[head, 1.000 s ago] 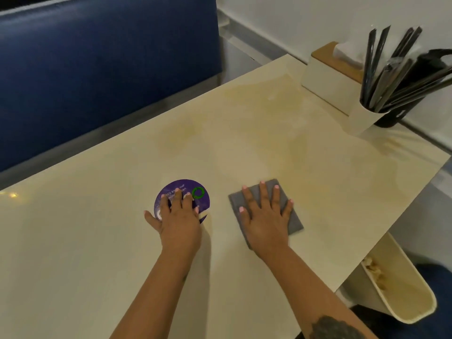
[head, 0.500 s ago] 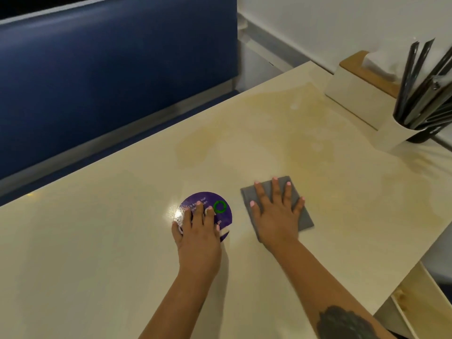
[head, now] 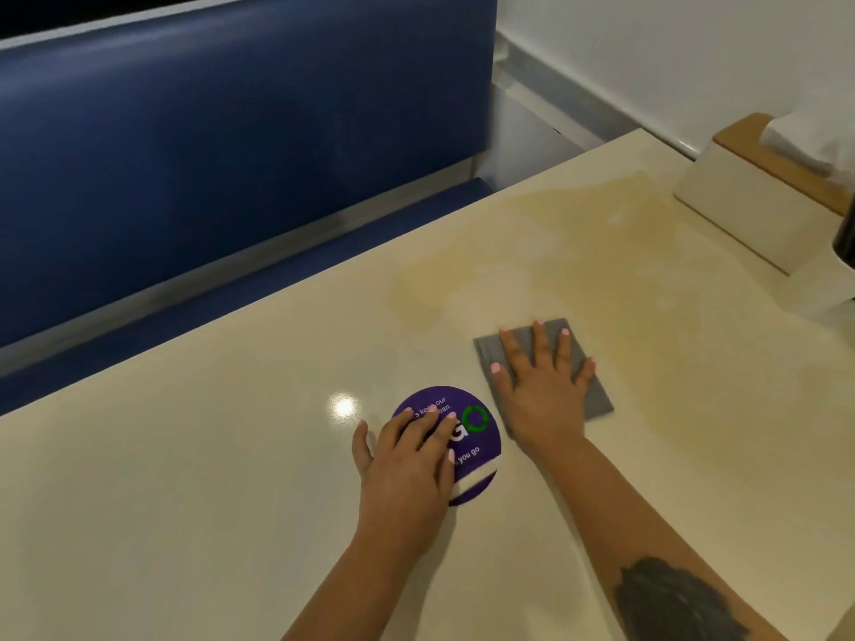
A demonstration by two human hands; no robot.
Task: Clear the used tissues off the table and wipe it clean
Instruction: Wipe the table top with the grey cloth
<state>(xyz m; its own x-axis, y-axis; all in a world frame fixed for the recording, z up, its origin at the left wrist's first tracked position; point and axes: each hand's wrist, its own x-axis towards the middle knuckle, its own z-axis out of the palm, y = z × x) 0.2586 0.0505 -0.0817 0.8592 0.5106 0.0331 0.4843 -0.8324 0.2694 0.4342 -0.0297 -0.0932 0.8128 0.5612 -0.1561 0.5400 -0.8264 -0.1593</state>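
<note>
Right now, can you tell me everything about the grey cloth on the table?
The grey cloth is a flat, folded rectangle that looks like soft, thin fabric, plain with no pattern. It lies flat on the cream table, turned a little at an angle. The right hand presses on it with fingers spread and straight, covering most of its middle, so only its edges and corners show. It sits just right of the purple round sticker, not touching it, at the near edge of a yellowish stained patch.

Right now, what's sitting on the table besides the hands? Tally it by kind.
Grey wiping cloth: 1, under the right hand
Purple round sticker: 1, under the left hand
White tissue box with wooden lid: 1
Used tissues: 0 in view
Total: 3
</note>
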